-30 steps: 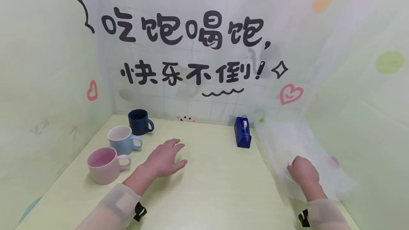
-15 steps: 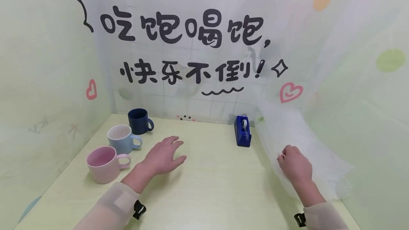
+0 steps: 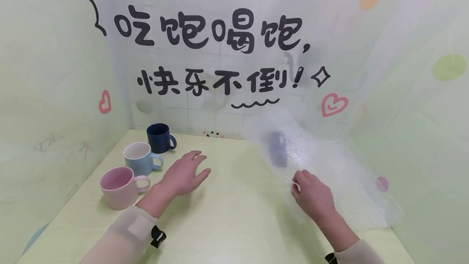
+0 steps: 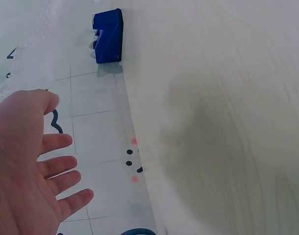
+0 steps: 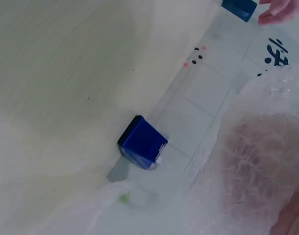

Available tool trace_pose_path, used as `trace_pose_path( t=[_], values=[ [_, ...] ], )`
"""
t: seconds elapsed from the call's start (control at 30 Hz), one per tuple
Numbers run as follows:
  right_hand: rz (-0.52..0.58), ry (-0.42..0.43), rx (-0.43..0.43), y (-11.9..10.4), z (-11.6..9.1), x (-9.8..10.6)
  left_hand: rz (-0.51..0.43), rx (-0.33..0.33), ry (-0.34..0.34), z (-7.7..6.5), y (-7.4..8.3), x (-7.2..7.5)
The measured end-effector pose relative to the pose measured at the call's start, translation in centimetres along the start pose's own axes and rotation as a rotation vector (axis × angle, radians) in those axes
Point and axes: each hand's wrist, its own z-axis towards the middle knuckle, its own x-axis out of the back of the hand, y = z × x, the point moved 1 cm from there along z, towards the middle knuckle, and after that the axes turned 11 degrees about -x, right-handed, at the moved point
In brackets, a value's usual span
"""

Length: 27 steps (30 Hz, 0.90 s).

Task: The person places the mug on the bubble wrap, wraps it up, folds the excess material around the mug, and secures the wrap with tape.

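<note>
My right hand (image 3: pixel 313 194) pinches the edge of a sheet of clear bubble wrap (image 3: pixel 351 182) and holds it above the table's right side. In the right wrist view, the bubble wrap (image 5: pixel 267 90) drapes over that hand, blurring its fingers. Behind the lifted sheet, a blue tape dispenser (image 3: pixel 279 150) shows hazily in the head view; the left wrist view has the dispenser (image 4: pixel 109 36) uncovered. My left hand (image 3: pixel 181 177) hovers over the table with spread fingers, holding nothing. Nearest to it are a pink mug (image 3: pixel 118 192) and a light blue mug (image 3: pixel 137 164).
A dark blue mug (image 3: pixel 157 141) stands behind the other two, in a row along the left side. Printed sheeting (image 3: pixel 205 117) walls the pale table (image 3: pixel 234 223) at the back and both sides.
My right hand has moved left, drawing the bubble wrap off the right side until it hangs in front of the tape dispenser. The left hand has barely shifted.
</note>
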Motion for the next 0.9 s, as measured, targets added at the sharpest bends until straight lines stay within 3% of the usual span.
trace_pose_path(
  t=[0.27, 0.37, 0.5, 0.7, 0.9],
  values=[
    [0.001, 0.078, 0.222, -1.3, -0.2, -1.8, -0.140, 0.000, 0.231, 0.4, 0.0, 0.7],
    [0.024, 0.075, 0.293, -1.4, -0.2, -2.7, -0.156, -0.011, 0.248, 0.5, 0.1, 0.9],
    [0.046, 0.048, 0.379, -1.5, -0.3, -3.8, -0.169, -0.026, 0.146, 0.6, -0.1, 0.7],
    [0.086, -0.030, 0.468, -1.4, -0.6, -5.1, -0.199, -0.048, -0.130, 0.3, -0.6, -0.6],
    [0.160, -0.193, 0.465, -1.2, -0.7, -5.7, -0.178, -0.011, -0.324, -0.6, -1.1, -2.2]
  ],
)
